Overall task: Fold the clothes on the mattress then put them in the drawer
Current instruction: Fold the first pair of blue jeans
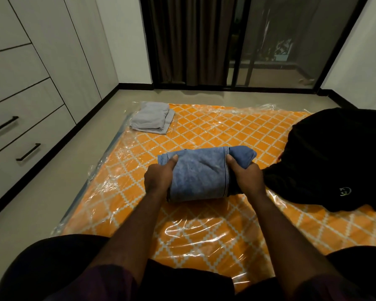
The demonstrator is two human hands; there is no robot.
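Dark-clad knees [59, 268] kneel at the near edge, both forearms reaching forward. Left hand [159, 177] and right hand [248, 177] each clasp one end of a folded blue denim garment [198, 174] lying between them, thumbs on top, fingers wrapped underneath out of sight. It sits mid-way across an orange, white-latticed mattress in clear plastic wrap [204, 131]. Just right of the right hand lies a crumpled black garment with a small pale logo [334, 159]. A folded grey cloth [151, 118] rests at the far left corner. White drawers with black bar handles [20, 118] line the left wall.
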